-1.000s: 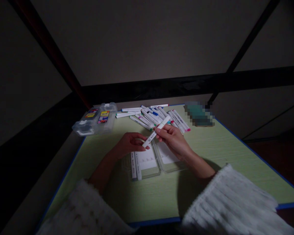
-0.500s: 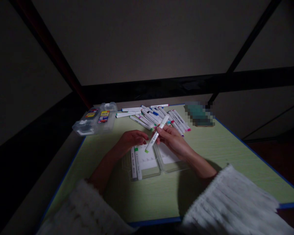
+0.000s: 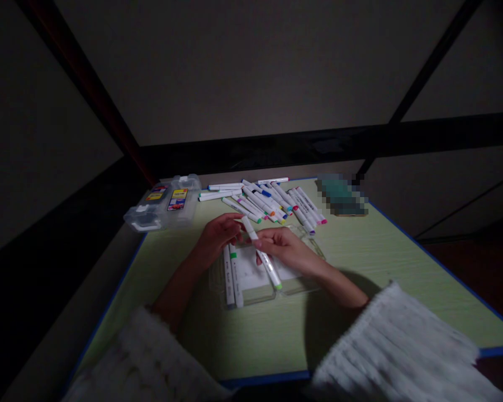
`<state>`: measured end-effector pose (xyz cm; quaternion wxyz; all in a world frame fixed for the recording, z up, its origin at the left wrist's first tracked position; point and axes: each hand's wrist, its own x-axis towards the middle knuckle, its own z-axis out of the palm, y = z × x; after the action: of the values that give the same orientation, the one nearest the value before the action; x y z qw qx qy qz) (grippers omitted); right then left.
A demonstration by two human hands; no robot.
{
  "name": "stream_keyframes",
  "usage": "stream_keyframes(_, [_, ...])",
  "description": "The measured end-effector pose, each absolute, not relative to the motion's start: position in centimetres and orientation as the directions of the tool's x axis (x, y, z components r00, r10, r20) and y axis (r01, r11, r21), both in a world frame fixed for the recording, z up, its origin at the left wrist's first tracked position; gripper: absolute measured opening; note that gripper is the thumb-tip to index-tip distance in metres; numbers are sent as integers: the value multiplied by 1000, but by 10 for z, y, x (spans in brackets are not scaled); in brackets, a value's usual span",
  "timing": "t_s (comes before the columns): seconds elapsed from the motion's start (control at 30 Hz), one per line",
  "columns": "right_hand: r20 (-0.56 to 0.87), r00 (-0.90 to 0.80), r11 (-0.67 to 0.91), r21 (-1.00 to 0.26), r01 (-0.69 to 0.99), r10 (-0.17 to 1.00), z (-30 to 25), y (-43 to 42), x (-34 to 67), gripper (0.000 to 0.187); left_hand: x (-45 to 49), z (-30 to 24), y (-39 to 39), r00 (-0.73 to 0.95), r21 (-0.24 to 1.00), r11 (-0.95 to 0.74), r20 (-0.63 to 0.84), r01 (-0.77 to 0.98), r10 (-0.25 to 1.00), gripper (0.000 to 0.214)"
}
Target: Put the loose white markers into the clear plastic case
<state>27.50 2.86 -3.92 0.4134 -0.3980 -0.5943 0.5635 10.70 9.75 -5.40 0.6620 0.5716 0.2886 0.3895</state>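
Observation:
My right hand [image 3: 287, 248] is closed on a white marker [image 3: 263, 255] with a light green end, pinching it near the middle. The marker slants, its green end low and towards me. My left hand [image 3: 218, 237] has loosely curled fingers, partly apart, close beside the marker's upper end; whether they touch it is unclear. Beneath both hands lies an open clear plastic case [image 3: 251, 301] with white paper inside. Two white markers, one with a green band [image 3: 233, 255], lie side by side in its left part.
Several loose white markers [image 3: 272, 201] with coloured ends lie piled at the back of the light green table [image 3: 184, 346]. A clear case with labels [image 3: 163, 209] stands at the back left. A blurred-out flat object [image 3: 341, 195] lies at the back right.
My right hand has turned the marker: its green end has swung from lower left to lower right. My left hand has moved slightly up and closer to the marker's other end.

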Motion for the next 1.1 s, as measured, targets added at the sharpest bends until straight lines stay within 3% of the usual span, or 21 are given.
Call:
stream_keyframes(0.17, [0,-393,-9,-1000,-21,919,-45,29,271,30,107,-56,97,550,988,14,75,-155,832,41])
stream_keyframes(0.63, [-5,-382,14,-999,48,924,-54,29,268,26,108,-53,96,517,996,36,14,-87,856,36])
stream_keyframes(0.93, [46,-323,122,-968,220,945,-56,30,269,18,107,-59,100,475,998,41,-18,-38,880,36])
stream_keyframes(1.1, [160,-318,275,-892,359,934,-55,31,273,9,108,-60,101,500,999,34,-33,8,865,35])
